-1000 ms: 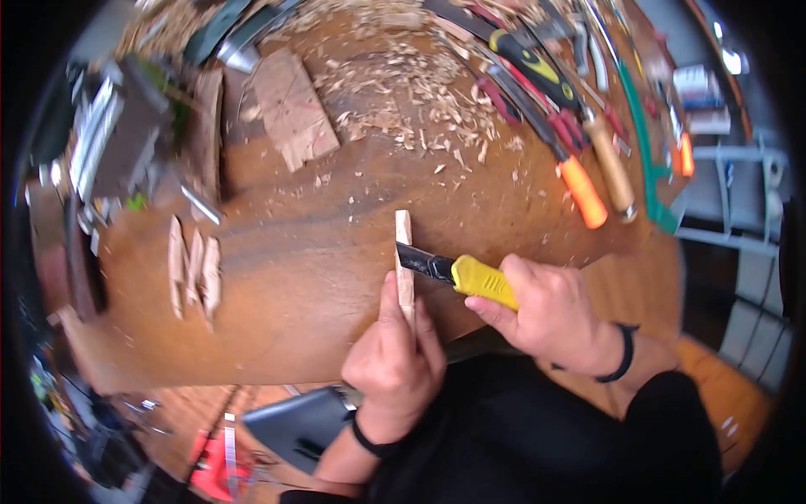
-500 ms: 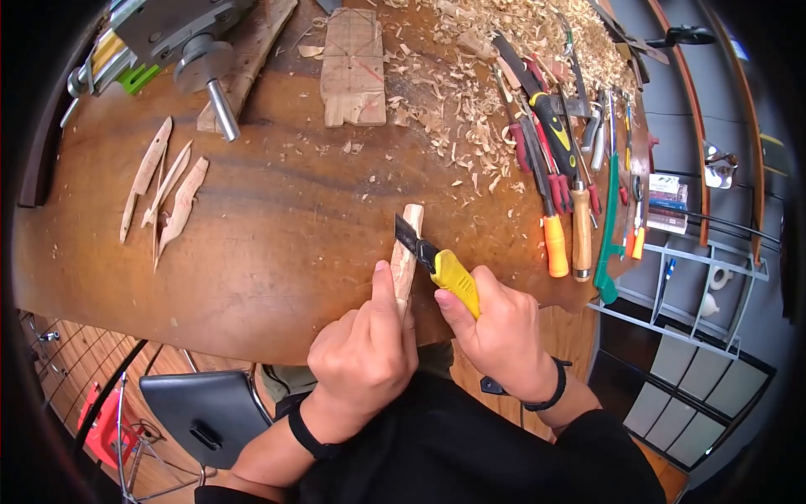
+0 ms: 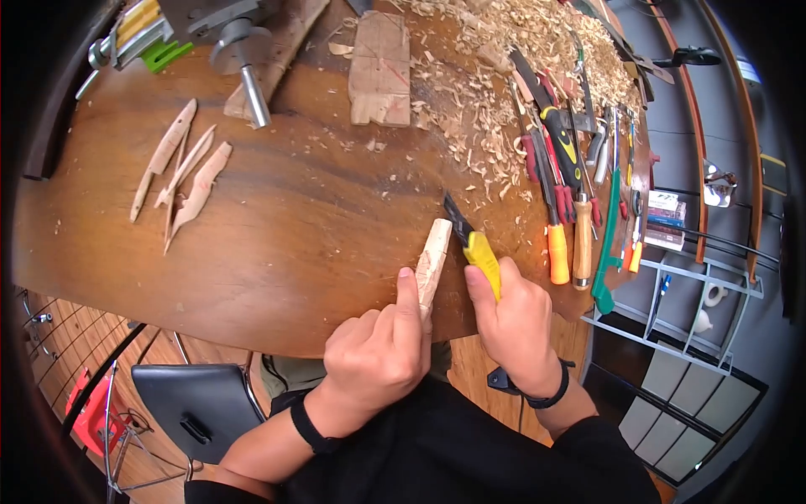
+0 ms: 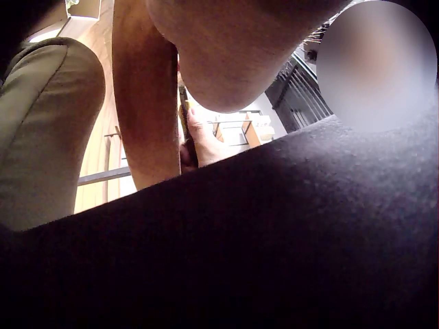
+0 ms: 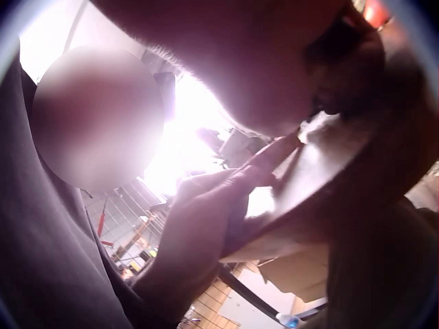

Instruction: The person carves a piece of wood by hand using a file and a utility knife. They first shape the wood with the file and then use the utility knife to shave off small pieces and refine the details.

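In the head view my left hand [image 3: 378, 357] grips the lower end of a pale wood stick [image 3: 434, 256], its index finger stretched along the stick's left side. The stick's far end points away from me over the table, its faces whittled and uneven. My right hand [image 3: 516, 323] holds a yellow utility knife [image 3: 482, 252], the dark blade out and pointing up and left. That blade stands just right of the stick's far end. In the right wrist view the left hand [image 5: 206, 212] shows dimly; the left wrist view catches part of the right hand [image 4: 204, 140] behind the left.
Several carved wood pieces [image 3: 195, 181] lie at the left of the wooden table [image 3: 277, 277]. A metal vise [image 3: 243, 50] and a flat board [image 3: 379, 71] are at the back. Wood shavings [image 3: 478, 109] spread toward files and a green-handled tool [image 3: 609, 252] at the right. A black chair [image 3: 197, 412] stands below.
The knife blade lay across the stick before; now it is off the stick, to its right. Both hands have shifted right in the view, and the stick leans more. The head view has turned too.
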Tool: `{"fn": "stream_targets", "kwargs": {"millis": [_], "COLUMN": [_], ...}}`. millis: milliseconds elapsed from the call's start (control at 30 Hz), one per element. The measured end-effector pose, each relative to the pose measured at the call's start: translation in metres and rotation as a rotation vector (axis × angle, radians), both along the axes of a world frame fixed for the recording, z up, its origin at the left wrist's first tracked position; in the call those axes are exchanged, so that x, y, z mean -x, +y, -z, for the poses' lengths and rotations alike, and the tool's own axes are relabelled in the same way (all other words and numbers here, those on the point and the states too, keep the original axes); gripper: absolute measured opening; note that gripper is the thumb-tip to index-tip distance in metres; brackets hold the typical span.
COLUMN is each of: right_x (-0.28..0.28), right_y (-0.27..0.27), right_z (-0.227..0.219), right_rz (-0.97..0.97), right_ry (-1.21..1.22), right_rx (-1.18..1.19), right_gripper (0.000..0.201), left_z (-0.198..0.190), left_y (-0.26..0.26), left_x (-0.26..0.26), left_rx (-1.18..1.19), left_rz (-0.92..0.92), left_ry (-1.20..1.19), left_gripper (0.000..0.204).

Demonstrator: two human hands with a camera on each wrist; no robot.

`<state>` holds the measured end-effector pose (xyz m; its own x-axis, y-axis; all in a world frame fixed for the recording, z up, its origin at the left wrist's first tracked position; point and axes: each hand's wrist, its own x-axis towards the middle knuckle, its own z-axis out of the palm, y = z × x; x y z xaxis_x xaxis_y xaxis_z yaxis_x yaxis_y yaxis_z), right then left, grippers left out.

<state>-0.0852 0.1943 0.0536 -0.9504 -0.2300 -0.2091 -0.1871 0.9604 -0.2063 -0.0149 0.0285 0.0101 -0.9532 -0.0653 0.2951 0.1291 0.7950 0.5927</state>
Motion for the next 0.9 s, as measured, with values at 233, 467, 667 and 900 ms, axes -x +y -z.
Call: {"fn": "stream_targets", "kwargs": {"millis": [233,467,667,900], "right_x": [-0.011,-0.016,-0.014,-0.009], "right_y": [0.018,0.029,0.026,0.001], "right_z": [0.0,-0.005,-0.005,0.003], "right_rz": [-0.086,-0.11,-0.176,-0.059], "right_ry": [-0.006,-0.125,-0.086,0.03], "right_rx": [0.224,0.295,0.231,0.188], "right_gripper": [0.047,0.049,0.049,0.052], "left_z": [-0.002,0.003,-0.005,-0.001], "left_y": [0.002,0.005,0.004,0.01], "left_x": [0.0,0.003,0.006,0.004], "left_rx": [-0.059,-0.079,-0.061,0.019], "left_rz": [-0.073,-0.113,-0.048,-0.089], "left_ry": [-0.007,0.05,-0.058,-0.065], "left_gripper": [0.041,0.016,0.025,0.026]}}
